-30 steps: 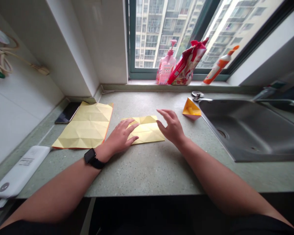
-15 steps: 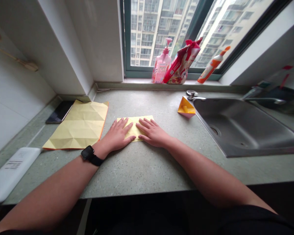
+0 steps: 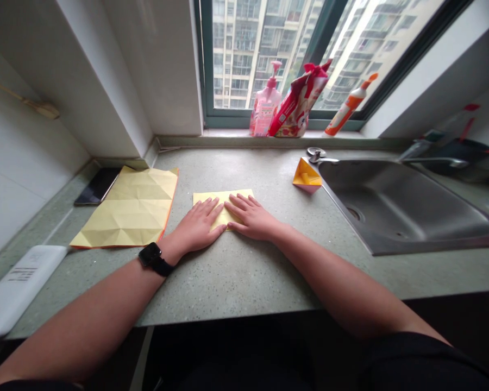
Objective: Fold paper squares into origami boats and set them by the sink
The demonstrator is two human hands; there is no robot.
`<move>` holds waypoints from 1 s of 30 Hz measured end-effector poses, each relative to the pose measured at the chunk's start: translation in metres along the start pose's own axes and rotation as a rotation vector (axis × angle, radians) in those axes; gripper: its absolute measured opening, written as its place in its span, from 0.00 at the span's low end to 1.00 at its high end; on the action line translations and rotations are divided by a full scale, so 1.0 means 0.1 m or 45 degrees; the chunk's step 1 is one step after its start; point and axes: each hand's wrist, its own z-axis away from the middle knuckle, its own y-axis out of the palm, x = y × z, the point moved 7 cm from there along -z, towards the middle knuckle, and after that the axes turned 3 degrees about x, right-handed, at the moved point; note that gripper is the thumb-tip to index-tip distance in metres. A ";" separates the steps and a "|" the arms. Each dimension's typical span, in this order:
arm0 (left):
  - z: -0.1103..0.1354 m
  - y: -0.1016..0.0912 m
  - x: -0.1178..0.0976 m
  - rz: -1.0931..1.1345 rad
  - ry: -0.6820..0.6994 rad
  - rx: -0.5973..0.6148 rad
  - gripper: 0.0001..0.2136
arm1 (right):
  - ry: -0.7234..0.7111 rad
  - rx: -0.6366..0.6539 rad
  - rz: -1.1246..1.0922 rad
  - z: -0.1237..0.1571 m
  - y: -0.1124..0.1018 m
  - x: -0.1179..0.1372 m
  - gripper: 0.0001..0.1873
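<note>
The left hand (image 3: 195, 225) and right hand (image 3: 250, 218) lie flat and open, fingers spread, side by side on a folded yellow paper (image 3: 224, 200), pressing it down without gripping. The paper sits mid-way along a speckled stone surface (image 3: 244, 277). Just left of it lies a larger creased yellow sheet (image 3: 124, 209) with an orange edge, beside a glossy black phone (image 3: 98, 185) and near a white power bank (image 3: 22, 288). To the right, a small folded orange-and-yellow paper shape (image 3: 307, 175) sits by the rim of a steel sink (image 3: 399, 209). On the window ledge (image 3: 228, 142) stand a pink pump bottle (image 3: 264, 103), a red-patterned bag (image 3: 297, 100) and an orange-capped tube (image 3: 344, 106).
</note>
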 end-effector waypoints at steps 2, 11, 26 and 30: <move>0.00 0.01 0.01 -0.009 -0.012 -0.005 0.34 | -0.013 0.015 -0.024 0.00 -0.01 -0.02 0.43; 0.00 0.01 0.00 -0.055 -0.046 0.062 0.36 | -0.049 0.081 -0.116 0.00 -0.02 -0.09 0.47; 0.00 0.00 0.03 -0.048 -0.032 0.017 0.33 | 0.110 0.125 -0.308 0.36 -0.21 -0.90 0.58; -0.01 -0.01 0.02 -0.053 -0.054 0.062 0.34 | 0.140 0.058 -0.342 0.47 -0.34 -1.04 0.56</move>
